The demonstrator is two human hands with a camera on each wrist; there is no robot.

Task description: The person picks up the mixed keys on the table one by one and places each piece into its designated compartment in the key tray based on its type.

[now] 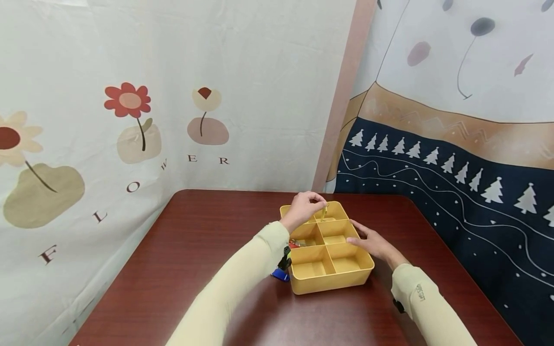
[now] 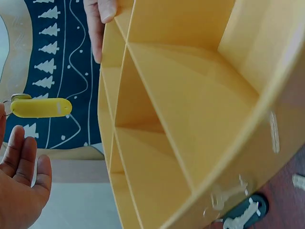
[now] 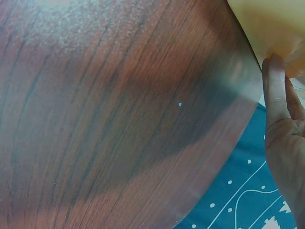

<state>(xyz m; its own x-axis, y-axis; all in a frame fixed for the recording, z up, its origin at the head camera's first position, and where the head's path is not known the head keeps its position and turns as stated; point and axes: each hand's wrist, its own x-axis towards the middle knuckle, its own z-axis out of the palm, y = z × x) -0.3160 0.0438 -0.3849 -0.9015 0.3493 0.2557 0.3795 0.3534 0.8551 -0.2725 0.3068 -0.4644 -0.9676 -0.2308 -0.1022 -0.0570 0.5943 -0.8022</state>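
Observation:
My left hand [image 1: 303,210] pinches the ring of a yellow key tag [image 2: 42,108] between thumb and finger. The tag dangles over the far compartments of a yellow divided box [image 1: 331,283]; its other fingers are extended in the left wrist view. My right hand [image 1: 373,243] steadies the box from the right, thumb over the rim and fingers [image 3: 276,90] along the outer wall. In one left compartment lies a small red item [image 1: 294,243], partly hidden by the left sleeve.
Left of the box, a blue item [image 1: 280,274] rests on the dark red wooden table [image 1: 207,240]. A key with a dark tag [image 2: 245,214] lies beside the box wall in the left wrist view. Printed cloth [image 1: 268,72] hangs behind the table.

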